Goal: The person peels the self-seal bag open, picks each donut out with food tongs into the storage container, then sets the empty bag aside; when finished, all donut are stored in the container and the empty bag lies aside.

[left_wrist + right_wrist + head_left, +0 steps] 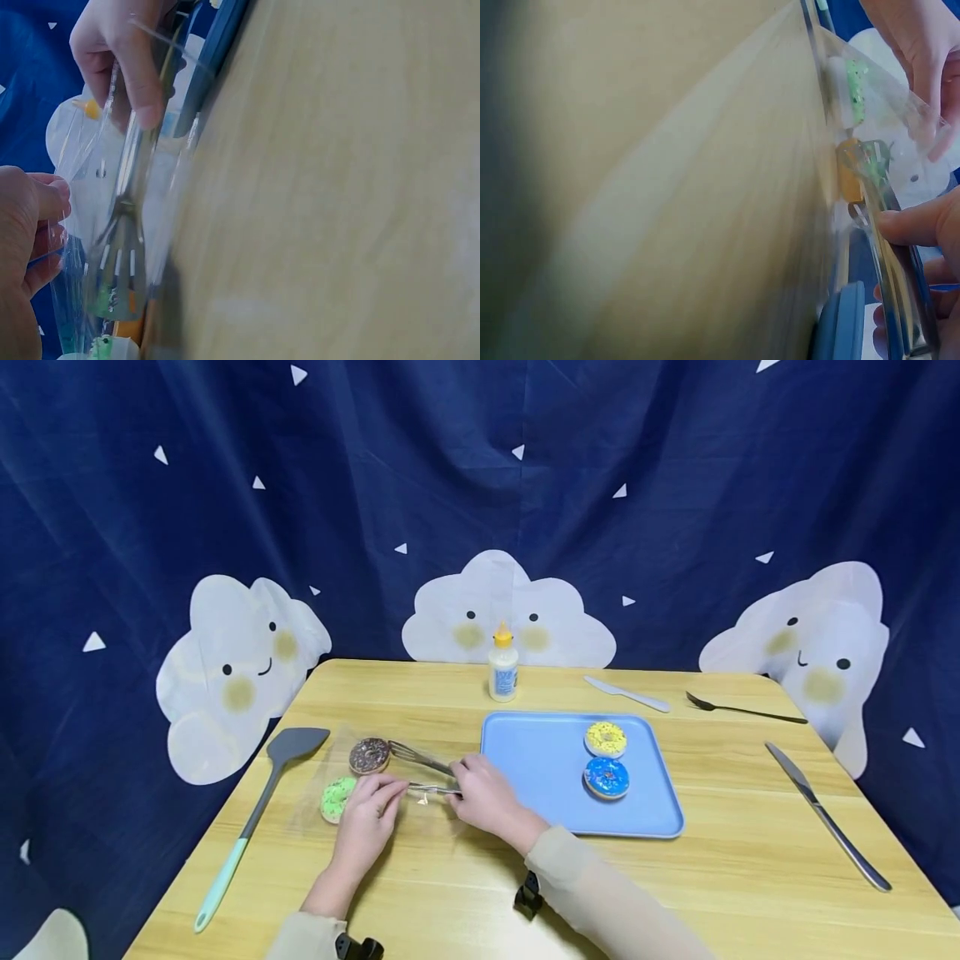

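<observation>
Metal tongs (422,758) with slotted ends are held in my right hand (483,797), pointing left; their jaws stand apart. A clear plastic bag (79,161) has its edge pinched between the thumb and fingers of my left hand (367,827). In the left wrist view the tongs' ends show through the film. Within the bag's outline lie a chocolate doughnut (370,756) with sprinkles and a green doughnut (337,798), partly hidden by the left hand. On the blue tray (536,777) sit a yellow doughnut (605,738) and a blue doughnut (606,778).
At the left lies a spatula (258,810) with a mint handle. A glue bottle (503,672) stands behind the tray, near a white knife (626,695). Farther right are a dark fork (742,711) and a metal table knife (821,810).
</observation>
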Available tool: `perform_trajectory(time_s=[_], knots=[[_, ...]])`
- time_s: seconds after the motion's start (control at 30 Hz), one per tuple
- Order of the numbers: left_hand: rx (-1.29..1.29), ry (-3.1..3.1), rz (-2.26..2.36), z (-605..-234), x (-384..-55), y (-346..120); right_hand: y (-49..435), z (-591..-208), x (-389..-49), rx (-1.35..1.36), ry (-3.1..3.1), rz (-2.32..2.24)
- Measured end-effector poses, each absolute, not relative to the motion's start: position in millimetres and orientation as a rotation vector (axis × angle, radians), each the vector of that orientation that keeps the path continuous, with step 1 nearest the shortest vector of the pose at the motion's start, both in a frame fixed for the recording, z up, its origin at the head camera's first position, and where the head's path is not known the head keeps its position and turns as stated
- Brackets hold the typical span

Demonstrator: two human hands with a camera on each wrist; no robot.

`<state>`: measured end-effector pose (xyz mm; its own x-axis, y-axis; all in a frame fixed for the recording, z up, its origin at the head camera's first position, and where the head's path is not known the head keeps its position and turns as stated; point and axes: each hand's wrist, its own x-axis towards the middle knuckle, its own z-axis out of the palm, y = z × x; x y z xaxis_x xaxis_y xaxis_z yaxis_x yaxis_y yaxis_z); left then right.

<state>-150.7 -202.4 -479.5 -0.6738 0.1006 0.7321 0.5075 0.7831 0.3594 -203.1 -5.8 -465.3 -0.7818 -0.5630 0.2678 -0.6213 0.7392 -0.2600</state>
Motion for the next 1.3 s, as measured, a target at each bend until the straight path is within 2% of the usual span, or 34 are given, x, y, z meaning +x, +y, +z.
perform_trajectory(time_s=[0.43,1.3], knots=[[-0.460,-2.280,-0.731,-483,-153,-199,-26,-465,-195,0.774,-2.833,0.654],[-0.449,-2.297,-0.746,-484,-152,-205,-27,-466,-198,0.773,-2.830,0.660]])
